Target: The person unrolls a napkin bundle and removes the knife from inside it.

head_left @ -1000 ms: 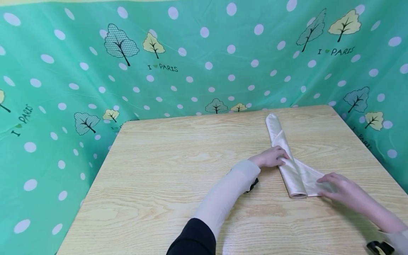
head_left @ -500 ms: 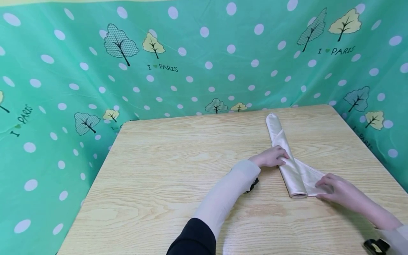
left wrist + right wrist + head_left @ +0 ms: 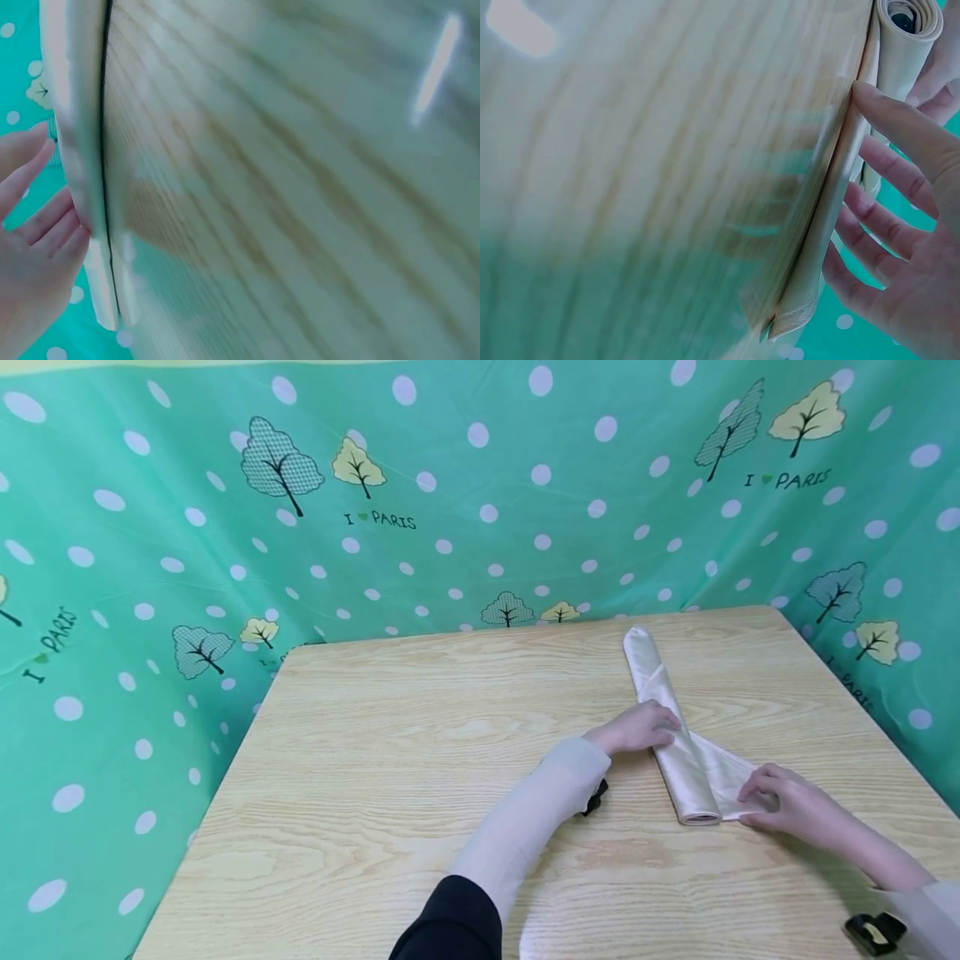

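Observation:
A cream satin cloth [image 3: 686, 781], rolled into a long tube, lies on the wooden table right of centre, its near end showing the rolled layers. From its right side a flat, unrolled flap [image 3: 723, 768] spreads out. My left hand [image 3: 637, 727] rests on the roll about midway along; in the left wrist view its fairly straight fingers touch the roll's side. At the flap's outer part is my right hand [image 3: 795, 802]. The right wrist view shows its fingers [image 3: 885, 217] spread and lightly bent, touching the cloth, with the thumb tip at its edge.
The pale wood table [image 3: 375, 777] extends widely to the left of the cloth. Behind it and along both sides hangs a green dotted curtain [image 3: 450, 485] printed with trees. Black wrist mounts [image 3: 873, 935] sit at the sleeves.
My right hand has shifted slightly left along the flap, closer to the roll. The left hand and the rolled cloth have stayed in place.

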{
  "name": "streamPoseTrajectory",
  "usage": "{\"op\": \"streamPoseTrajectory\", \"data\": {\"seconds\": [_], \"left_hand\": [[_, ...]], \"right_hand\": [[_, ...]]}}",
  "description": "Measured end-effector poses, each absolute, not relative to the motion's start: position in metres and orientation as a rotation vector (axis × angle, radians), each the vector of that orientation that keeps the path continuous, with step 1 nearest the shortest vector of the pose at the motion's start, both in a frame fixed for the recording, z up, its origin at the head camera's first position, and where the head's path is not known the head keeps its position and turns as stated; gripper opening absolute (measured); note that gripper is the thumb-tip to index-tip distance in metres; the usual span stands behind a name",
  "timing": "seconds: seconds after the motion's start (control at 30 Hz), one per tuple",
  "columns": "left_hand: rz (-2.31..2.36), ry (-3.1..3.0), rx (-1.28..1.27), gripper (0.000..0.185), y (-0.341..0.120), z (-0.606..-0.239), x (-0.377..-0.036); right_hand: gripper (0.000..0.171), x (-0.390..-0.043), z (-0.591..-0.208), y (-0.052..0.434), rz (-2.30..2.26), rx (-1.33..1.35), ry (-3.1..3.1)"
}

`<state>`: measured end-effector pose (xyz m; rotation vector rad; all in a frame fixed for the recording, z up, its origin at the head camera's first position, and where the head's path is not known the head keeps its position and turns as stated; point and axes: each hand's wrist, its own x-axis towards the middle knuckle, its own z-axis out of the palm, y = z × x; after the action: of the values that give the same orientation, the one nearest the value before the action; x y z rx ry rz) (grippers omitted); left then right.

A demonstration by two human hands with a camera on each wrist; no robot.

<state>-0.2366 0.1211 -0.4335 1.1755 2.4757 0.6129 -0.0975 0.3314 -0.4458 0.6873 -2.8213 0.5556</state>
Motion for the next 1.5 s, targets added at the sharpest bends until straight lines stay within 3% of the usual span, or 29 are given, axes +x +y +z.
{"op": "streamPoseTrajectory", "data": {"seconds": [0.2, 0.5, 1.03, 1.5], "left_hand": [[0.9, 2.498, 1.065, 0.025, 0.124, -0.428, -0.234], [0.883, 2.597, 1.113, 0.025, 0.135, -0.427, -0.228], [0.497, 2.636, 1.002, 0.039, 0.148, -0.434, -0.223], [0.32, 2.675, 0.973, 0.038, 0.15, -0.435, -0.223]], "right_hand": [[0.033, -0.099, -0.446, 0.332, 0.574, 0.723, -2.806], [0.033, -0.1, -0.447, 0.331, 0.575, 0.7, -2.844], [0.033, -0.1, -0.451, 0.335, 0.609, 0.703, -2.852], [0.033, -0.101, -0.451, 0.335, 0.654, 0.727, -2.819]]}}
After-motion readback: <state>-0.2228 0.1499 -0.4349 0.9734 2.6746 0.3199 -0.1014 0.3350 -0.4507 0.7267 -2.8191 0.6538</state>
